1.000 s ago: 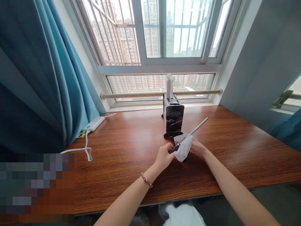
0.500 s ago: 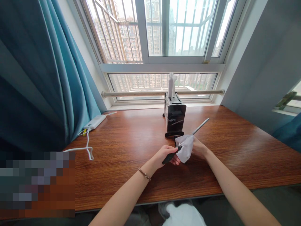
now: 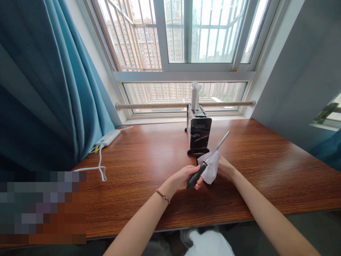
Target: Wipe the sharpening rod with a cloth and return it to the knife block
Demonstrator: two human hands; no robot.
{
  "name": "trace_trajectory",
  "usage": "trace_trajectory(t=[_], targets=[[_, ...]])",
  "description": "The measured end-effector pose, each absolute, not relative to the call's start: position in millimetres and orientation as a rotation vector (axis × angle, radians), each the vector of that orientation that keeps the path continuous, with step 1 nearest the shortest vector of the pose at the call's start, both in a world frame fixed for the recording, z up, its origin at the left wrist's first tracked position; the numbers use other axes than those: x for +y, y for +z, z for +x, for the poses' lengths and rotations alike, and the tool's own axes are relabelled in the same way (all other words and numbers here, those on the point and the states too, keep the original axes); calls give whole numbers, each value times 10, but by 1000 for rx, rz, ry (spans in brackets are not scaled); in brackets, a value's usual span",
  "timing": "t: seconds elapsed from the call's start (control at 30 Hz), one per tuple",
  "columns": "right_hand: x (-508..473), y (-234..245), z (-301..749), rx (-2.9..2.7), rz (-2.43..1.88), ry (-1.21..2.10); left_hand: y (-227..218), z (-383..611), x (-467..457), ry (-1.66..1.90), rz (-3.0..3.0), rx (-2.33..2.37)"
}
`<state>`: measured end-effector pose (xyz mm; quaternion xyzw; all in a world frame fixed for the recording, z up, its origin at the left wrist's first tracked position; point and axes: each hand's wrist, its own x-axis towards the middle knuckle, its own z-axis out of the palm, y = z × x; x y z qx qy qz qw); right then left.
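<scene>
A sharpening steel (image 3: 220, 143) with a ribbed black handle and a thin metal rod slants up to the right above the table. My left hand (image 3: 182, 177), with a bracelet at the wrist, is closed round its handle. A white cloth (image 3: 211, 173) lies around the rod just past the handle. My right hand (image 3: 223, 165) grips the cloth from behind, and most of its fingers are hidden by it. The rod's far end sticks out beyond the cloth.
Behind my hands stands a black-ended holder (image 3: 201, 133) with white pieces rising from its top. A small dark item partly shows beside the cloth. At the left, a white power strip (image 3: 108, 138) with a cable lies near the blue curtain (image 3: 80, 106). The wooden table (image 3: 149, 149) meets the window.
The handle has turned in my left hand, showing more of its ribbed side. The rod's tip has shifted left and slightly up, and less rod extends past the cloth.
</scene>
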<state>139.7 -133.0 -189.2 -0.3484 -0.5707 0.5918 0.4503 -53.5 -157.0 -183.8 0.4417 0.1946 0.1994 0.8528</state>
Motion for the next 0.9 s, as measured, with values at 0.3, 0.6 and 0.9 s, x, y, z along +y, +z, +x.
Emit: trace_trajectory(t=[0.3, 0.6, 0.9], targets=[[-1210, -1996, 1454, -1470, -914, 1292, -1995, -409, -1489, 691, 1099, 821], [-1181, -2004, 1483, -1426, -929, 1238, -1995, -388, -1472, 828, 1213, 875], [-1105, -1967, 1626, -981, -617, 1333, -2044, -385, -1541, 940, 1290, 856]])
